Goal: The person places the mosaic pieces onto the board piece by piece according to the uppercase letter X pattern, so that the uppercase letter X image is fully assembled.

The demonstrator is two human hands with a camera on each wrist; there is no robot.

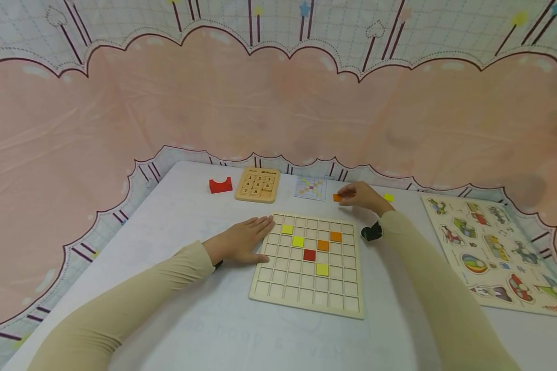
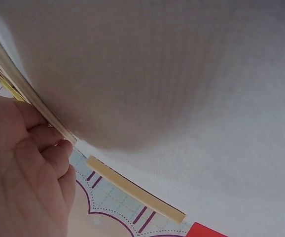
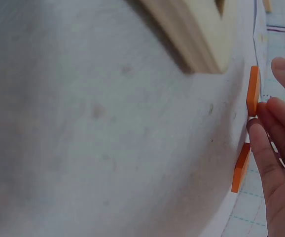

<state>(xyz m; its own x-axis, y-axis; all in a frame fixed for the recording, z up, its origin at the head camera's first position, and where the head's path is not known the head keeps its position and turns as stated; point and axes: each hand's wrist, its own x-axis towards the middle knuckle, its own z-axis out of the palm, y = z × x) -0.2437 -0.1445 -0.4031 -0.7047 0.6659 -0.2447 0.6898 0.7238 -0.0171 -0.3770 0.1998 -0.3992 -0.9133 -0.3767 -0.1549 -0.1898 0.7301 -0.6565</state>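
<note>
My left hand (image 1: 243,239) rests with straight fingers on the left edge of a pale wooden grid board (image 1: 306,300). Yellow tiles (image 1: 298,241), orange tiles (image 1: 323,246) and one red tile (image 1: 309,255) sit in its squares. Beyond the board's far right corner, my right hand (image 1: 359,197) reaches down to a loose orange tile (image 1: 337,198). In the right wrist view its fingertips are right at this tile (image 3: 253,91), with the thumb held apart. Another orange tile (image 3: 240,168) lies beside the fingers; the right hand hides it in the head view.
A patterned card (image 1: 310,188) lies behind the board, left of the right hand. Farther left are a wooden number puzzle (image 1: 257,198) and a red notched block (image 1: 220,185). A loose yellow tile (image 1: 388,197) lies right of the hand, before a large picture puzzle (image 1: 485,226).
</note>
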